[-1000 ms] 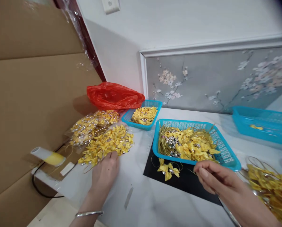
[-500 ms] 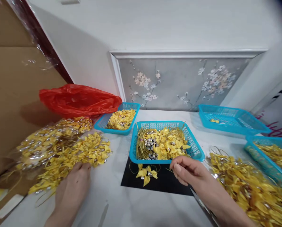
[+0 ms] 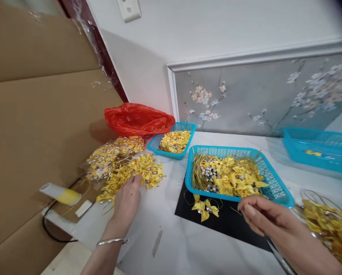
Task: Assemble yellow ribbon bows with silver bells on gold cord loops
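Note:
My left hand (image 3: 128, 198) reaches into a loose pile of yellow ribbon flowers (image 3: 148, 170) with silvery beads, on the left of the table. Its fingers curl downward and their tips are hidden, so whether a flower is gripped does not show. Fingers pinched together, my right hand (image 3: 274, 223) is over the right part of a black mat (image 3: 231, 225); a thin gold cord (image 3: 234, 210) sticks out from its fingertips. Beneath that hand, a metal tool like scissors (image 3: 280, 256) shows in part. One yellow flower with beads (image 3: 205, 208) lies on the mat, before a blue basket (image 3: 276, 183) of flowers and gold cords.
A smaller blue basket (image 3: 192, 131) with flowers stands behind, beside a red plastic bag (image 3: 139, 118). At right are another blue basket (image 3: 325, 160) and a flower pile (image 3: 331, 225). Cardboard (image 3: 39, 145) borders the left, near a yellow-and-white roll (image 3: 60, 194).
The view has turned left, so the table's things appear farther right. My left hand stays at the left flower pile, and my right hand keeps its pinch above the mat.

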`<state>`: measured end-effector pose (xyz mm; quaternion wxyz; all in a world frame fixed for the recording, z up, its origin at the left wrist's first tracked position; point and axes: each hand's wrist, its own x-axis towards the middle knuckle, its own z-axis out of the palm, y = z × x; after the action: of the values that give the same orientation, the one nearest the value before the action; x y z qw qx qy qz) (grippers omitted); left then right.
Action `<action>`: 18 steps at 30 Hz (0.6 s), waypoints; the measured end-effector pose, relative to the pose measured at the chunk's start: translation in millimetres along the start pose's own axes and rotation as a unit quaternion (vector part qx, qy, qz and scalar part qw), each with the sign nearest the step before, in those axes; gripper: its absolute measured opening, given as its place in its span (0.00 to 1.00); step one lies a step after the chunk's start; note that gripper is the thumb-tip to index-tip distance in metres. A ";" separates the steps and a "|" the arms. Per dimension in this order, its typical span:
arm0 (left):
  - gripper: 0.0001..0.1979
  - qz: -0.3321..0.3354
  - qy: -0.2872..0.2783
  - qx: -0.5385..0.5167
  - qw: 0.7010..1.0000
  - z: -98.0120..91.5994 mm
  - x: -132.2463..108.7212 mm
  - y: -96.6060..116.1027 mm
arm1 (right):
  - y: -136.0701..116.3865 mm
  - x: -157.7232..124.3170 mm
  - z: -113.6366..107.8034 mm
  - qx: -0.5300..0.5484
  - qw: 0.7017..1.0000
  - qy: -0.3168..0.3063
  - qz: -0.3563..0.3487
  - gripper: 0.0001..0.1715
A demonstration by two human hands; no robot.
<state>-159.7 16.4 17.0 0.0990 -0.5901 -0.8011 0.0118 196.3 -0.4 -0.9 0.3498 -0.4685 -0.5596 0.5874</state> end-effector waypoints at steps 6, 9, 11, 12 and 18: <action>0.21 0.024 0.017 -0.051 0.998 4.1 -0.3 -5.9 | 1.0 -0.3 -0.3 -0.029 1.000 -0.009 0.006 0.24; 0.21 0.027 0.024 -0.078 0.996 9.1 -0.8 -8.5 | 0.9 -1.8 -1.1 -0.034 0.999 -0.010 0.009 0.24; 0.23 0.031 0.028 -0.098 0.994 12.1 -0.8 -9.5 | 1.5 -2.5 -2.3 -0.038 0.999 -0.013 0.009 0.24; 0.24 0.033 0.030 -0.111 0.993 13.3 -0.7 -9.9 | 2.2 -2.5 -3.1 -0.041 0.999 -0.016 0.008 0.24; 0.22 0.034 0.085 -0.215 0.972 10.1 -11.4 -4.0 | 12.7 -0.8 -4.0 -0.043 0.998 0.037 -0.021 0.21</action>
<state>-161.9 5.4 6.0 0.0370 -0.6232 -0.7531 -0.2076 201.8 -1.4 -13.1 0.3620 -0.4930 -0.5807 0.5373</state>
